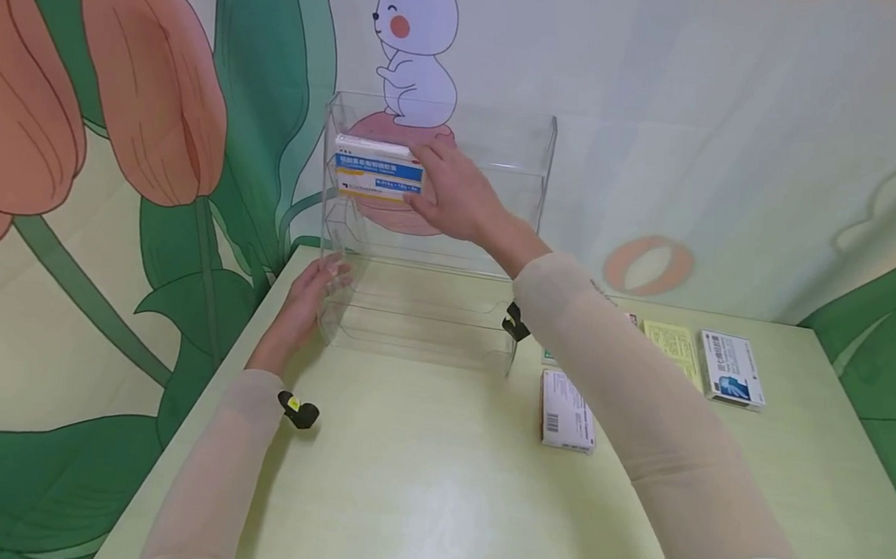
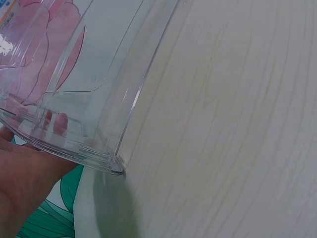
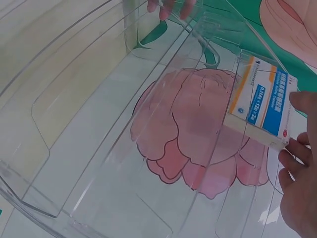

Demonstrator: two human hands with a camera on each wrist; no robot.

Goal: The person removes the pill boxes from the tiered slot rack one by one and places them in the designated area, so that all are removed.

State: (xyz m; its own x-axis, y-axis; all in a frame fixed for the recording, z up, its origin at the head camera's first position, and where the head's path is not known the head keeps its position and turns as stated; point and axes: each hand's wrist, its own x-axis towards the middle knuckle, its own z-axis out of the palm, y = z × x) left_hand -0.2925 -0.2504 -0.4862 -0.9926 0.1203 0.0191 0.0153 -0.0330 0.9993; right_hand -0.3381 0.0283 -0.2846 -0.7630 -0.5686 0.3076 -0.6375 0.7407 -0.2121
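Observation:
A clear acrylic display rack [image 1: 431, 312] with stepped tiers stands against the wall at the back of the table. My right hand [image 1: 455, 188] pinches the right end of a white, blue and orange medicine box [image 1: 378, 170], held level at the rack's upper left tier. In the right wrist view, the thumb is on one side of the box [image 3: 262, 96] and the fingers are at its end and underside. My left hand [image 1: 308, 302] grips the rack's lower left side. In the left wrist view, fingertips [image 2: 60, 123] show through the clear plastic.
Right of the rack, a white medicine box [image 1: 566, 410] with a barcode lies on the table. Farther right are a yellow box [image 1: 673, 349] and a white and blue box [image 1: 733, 369]. My right forearm partly covers other boxes there. A printed wall backs the table.

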